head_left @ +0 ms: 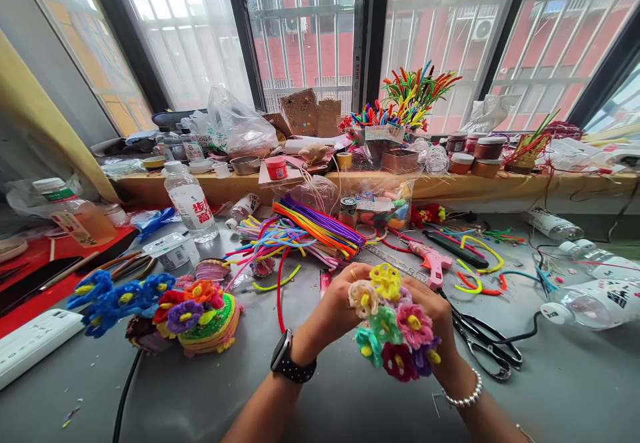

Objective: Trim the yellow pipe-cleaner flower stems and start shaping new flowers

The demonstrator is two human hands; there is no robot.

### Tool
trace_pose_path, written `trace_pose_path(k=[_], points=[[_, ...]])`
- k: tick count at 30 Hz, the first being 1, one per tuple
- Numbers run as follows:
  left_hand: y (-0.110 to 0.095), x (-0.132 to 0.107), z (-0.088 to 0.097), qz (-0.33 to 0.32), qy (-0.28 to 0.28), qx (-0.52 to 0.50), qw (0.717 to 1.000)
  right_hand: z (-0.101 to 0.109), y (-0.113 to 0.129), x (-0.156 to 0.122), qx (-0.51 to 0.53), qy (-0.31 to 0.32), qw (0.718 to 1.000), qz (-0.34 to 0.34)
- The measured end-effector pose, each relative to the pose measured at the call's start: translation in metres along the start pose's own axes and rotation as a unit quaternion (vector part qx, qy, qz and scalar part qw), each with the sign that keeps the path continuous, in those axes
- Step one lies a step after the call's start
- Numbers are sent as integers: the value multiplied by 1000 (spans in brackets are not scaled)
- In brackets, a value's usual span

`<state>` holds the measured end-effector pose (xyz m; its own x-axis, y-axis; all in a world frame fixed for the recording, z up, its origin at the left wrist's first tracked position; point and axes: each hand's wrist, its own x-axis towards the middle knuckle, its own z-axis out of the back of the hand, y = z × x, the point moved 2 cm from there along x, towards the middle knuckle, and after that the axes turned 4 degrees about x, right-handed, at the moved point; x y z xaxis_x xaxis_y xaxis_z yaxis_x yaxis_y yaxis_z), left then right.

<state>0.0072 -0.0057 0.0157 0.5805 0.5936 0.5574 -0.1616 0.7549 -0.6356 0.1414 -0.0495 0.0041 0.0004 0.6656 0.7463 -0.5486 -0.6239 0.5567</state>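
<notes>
A bouquet of pipe cleaner flowers, in yellow, cream, pink, green, dark red and purple, faces me in front of my chest. My left hand, with a watch on its wrist, closes round the bunch from the left. From the other side my right hand, wearing a beaded bracelet, grips it too. The blooms hide most of my fingers and the stems. Left of my hands stand blue pipe cleaner flowers and a round green-and-yellow pot with red, orange and purple flowers.
Beyond my hands lies a pile of loose pipe cleaners. A pink glue gun and black-handled scissors lie to the right, near tipped water bottles. A water bottle stands back left; a white power strip lies at the left edge.
</notes>
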Motion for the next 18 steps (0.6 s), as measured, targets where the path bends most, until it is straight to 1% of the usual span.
trace_pose_path(k=[3, 8, 12, 15, 18], points=[[-3, 1, 1, -11, -5, 9, 1000, -2, 2, -1, 34, 13, 999, -6], [-5, 1, 2, -13, -35, 22, 999, -8, -8, -9, 86, 30, 994, -60], [-6, 2, 3, -9, -51, 41, 998, -11, -16, -14, 68, 17, 994, -80], [-9, 2, 3, -25, -61, 41, 997, -10, -17, -13, 56, 21, 995, -81], [-8, 1, 2, -17, -65, 38, 997, -7, -16, -10, 57, 26, 995, -75]])
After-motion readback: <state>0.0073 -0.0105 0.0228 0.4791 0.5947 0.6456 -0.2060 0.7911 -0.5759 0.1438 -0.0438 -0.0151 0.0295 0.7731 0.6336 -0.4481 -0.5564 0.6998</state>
